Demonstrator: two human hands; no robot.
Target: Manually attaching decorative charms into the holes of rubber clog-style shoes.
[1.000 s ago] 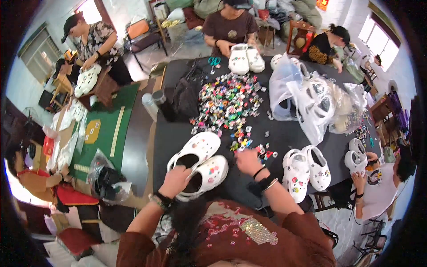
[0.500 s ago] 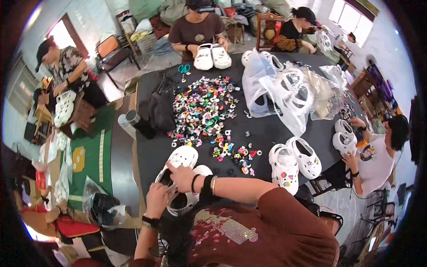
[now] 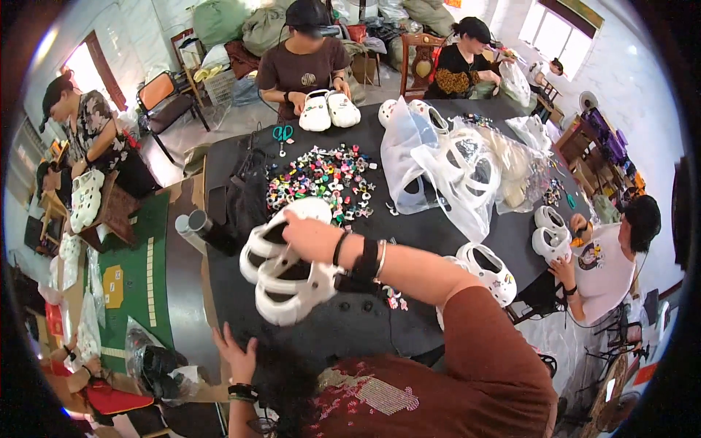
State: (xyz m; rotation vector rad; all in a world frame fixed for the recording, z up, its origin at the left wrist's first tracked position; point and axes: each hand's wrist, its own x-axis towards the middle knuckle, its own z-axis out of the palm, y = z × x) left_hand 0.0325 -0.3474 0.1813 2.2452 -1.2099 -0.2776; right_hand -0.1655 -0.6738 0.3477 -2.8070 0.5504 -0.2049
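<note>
My right hand point(image 3: 312, 237) grips a pair of white clogs point(image 3: 281, 301) with vent holes, held tilted above the black table. The fingers are partly hidden inside the shoes. My left hand point(image 3: 235, 356) is off the clogs, its fingers spread, by the table's near left edge. Just beyond the shoes lies a heap of small colourful shoe charms point(image 3: 321, 175). A few loose charms point(image 3: 395, 298) show below my right forearm. To the right, another white clog pair point(image 3: 491, 275), dotted with charms, is partly covered by that forearm.
Clear plastic bags with white clogs point(image 3: 467, 171) lie at the far right. A dark bottle point(image 3: 208, 228), a black bag point(image 3: 248, 190) and teal scissors point(image 3: 282, 133) are on the left side. Co-workers handle white clogs across the table point(image 3: 328, 111) and at the right point(image 3: 551, 235).
My right hand has lifted the clog pair and swung it forward over the charms' near edge. My left hand has let go and drawn back toward me, opening.
</note>
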